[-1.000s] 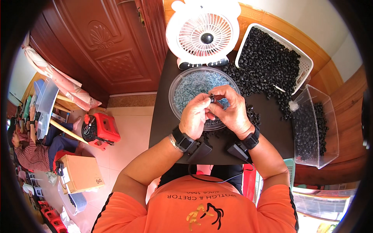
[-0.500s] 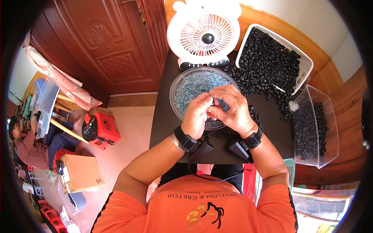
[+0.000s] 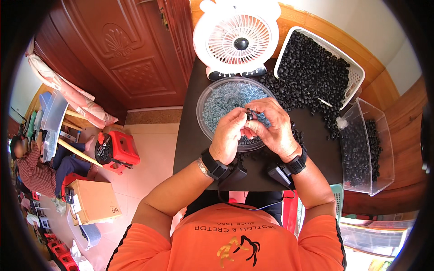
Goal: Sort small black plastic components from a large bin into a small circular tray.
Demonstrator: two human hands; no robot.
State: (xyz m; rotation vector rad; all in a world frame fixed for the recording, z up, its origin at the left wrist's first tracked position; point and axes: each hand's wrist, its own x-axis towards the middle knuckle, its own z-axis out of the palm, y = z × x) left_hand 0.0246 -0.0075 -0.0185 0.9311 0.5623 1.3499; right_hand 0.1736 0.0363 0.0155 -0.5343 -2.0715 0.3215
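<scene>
My left hand [image 3: 227, 136] and my right hand [image 3: 274, 129] meet over the near right part of a round clear tub [image 3: 198, 111]. Between their fingertips is a small black plastic part [image 3: 249, 116], pinched from both sides; its exact shape is partly covered by the fingers. Many tiny bluish clear pieces [image 3: 226, 100] fill the tub, and some darker bits show at its near edge under my hands. Loose black ring-shaped parts [image 3: 312, 101] lie heaped on the dark table to the right of the tub, a few close by my right wrist.
A white basket [image 3: 360, 74] of black rings lies tipped at the back right. A clear bin [image 3: 384, 174] with more stands at the right edge. A white fan [image 3: 201, 43] is behind the tub. At far left, a person [image 3: 36, 169] sits near a red stool [image 3: 129, 149] and a carton [image 3: 101, 198].
The black part has turned between my fingertips and shows more now. My right fingers have shifted slightly around it; both forearms stay nearly in place.
</scene>
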